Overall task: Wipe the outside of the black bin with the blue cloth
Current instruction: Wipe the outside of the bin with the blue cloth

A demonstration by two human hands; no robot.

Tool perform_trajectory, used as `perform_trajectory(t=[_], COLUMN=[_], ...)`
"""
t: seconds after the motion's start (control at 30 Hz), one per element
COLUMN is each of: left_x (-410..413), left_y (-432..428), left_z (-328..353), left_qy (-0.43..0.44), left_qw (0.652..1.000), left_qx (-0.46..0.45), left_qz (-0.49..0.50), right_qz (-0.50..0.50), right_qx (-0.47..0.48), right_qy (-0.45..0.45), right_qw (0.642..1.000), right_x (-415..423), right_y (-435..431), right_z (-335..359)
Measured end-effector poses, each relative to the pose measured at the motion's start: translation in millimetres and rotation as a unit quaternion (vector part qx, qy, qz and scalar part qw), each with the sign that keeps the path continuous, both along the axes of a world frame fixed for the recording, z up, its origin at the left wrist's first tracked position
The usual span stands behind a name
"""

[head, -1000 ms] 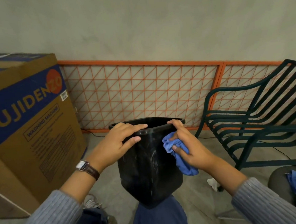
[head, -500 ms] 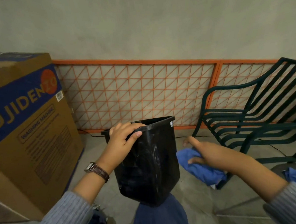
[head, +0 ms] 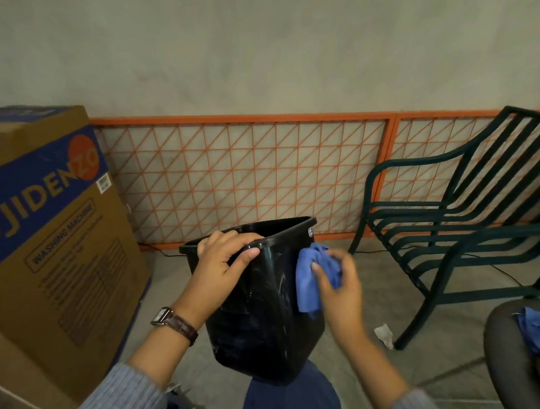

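A person is resting a black bin (head: 263,316) on their knee. The left hand (head: 223,265) is gripping its near rim, fingers curled over the edge. The right hand (head: 338,282), blurred, is holding a bunched blue cloth (head: 312,278) against the bin's right side.

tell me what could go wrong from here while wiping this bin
1. The bin sits tilted on the knee, steadied only by the left hand gripping its rim. A firm push from the right hand could tip it off.
2. The cloth is bunched up against the bin's right side, so the pale smears on the near face may get missed.
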State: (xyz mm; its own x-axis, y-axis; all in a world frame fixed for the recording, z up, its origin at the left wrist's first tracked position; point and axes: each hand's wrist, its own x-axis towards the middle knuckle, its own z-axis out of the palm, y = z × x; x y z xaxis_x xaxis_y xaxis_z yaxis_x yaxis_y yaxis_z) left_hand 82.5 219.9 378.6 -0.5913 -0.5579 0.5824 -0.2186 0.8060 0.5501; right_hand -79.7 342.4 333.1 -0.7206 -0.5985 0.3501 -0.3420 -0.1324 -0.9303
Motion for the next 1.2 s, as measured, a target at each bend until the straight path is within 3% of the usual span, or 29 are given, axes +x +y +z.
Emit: perform_trajectory(t=[0.07,0.27,0.47,0.7,1.0,1.2], left_x=[-2,-3,-4,-6,-12,-17], left_y=[0,1,2,0,2,4], left_z=[0,3,4,3,1,3], left_qy=[-0.003,0.001,0.001,0.026,0.032,0.032], left_qw=[1.0,1.0,1.0,0.999,0.999,0.999], left_qx=[-0.003,0.005,0.01,0.028,0.009,0.006], left_qz=[-0.002,0.008,0.008,0.005,0.011,0.017], right_qz=[0.034,0.017,0.012,0.058,0.108,0.102], right_qx=[-0.029,0.027,-0.015,0.049,0.036,0.019], right_qy=[-0.012,0.077,0.04,0.129,0.24,0.199], right_qw=[0.999,0.997,0.999,0.989,0.964,0.974], right_x=[22,23,14,-3,-8,-2], right_y=[-3,-13,-28,-18,-9,-14], right_z=[-26,-45,-31,-34,-27,-14])
